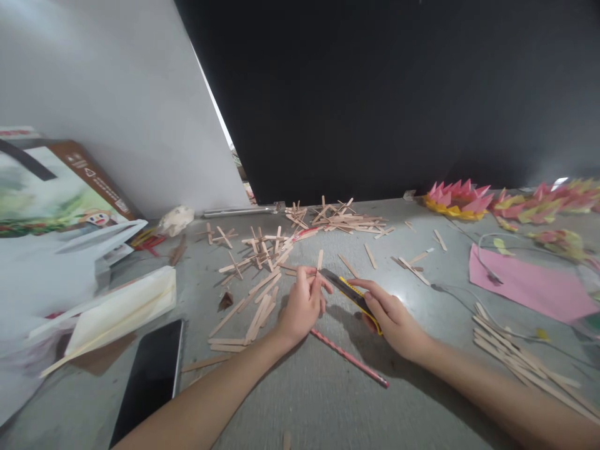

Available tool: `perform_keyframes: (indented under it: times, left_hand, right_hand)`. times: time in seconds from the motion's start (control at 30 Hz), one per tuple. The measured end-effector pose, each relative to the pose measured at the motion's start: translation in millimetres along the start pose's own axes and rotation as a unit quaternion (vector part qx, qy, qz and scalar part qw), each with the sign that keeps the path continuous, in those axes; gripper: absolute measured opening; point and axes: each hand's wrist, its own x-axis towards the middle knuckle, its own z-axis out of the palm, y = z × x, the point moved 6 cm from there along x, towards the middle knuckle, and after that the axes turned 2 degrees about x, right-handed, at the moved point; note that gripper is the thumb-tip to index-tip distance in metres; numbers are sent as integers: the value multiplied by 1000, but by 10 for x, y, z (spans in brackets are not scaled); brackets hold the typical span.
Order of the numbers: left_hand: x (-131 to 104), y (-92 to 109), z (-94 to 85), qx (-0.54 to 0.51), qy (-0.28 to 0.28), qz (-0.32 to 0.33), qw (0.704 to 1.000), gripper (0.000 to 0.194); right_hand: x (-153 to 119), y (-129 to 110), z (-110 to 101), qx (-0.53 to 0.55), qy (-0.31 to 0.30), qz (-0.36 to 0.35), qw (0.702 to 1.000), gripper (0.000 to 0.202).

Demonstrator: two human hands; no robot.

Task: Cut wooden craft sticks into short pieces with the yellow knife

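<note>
Pinched in my left hand is a short wooden craft stick, its end pointing up past my fingertips. My right hand is wrapped round a black and yellow utility knife. The knife's blade end reaches the stick beside my left fingers; whether it touches is too small to tell. On the table below lies a pink pencil, slanting between my forearms. Cut and whole craft sticks are spread left of my left hand, and crossed stick pieces are heaped beyond it.
At the left are a phone, an open notebook and a printed box. Pink paper, a cable, long sticks and folded-paper flowers lie right. A black panel stands behind the table.
</note>
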Motion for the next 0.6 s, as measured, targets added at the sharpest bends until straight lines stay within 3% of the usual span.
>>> perform_keyframes:
  times: [0.6]
  left_hand:
    - [-7, -36, 7, 18, -9, -11, 1000, 46]
  right_hand:
    - [-41, 76, -21, -27, 26, -3, 999, 49]
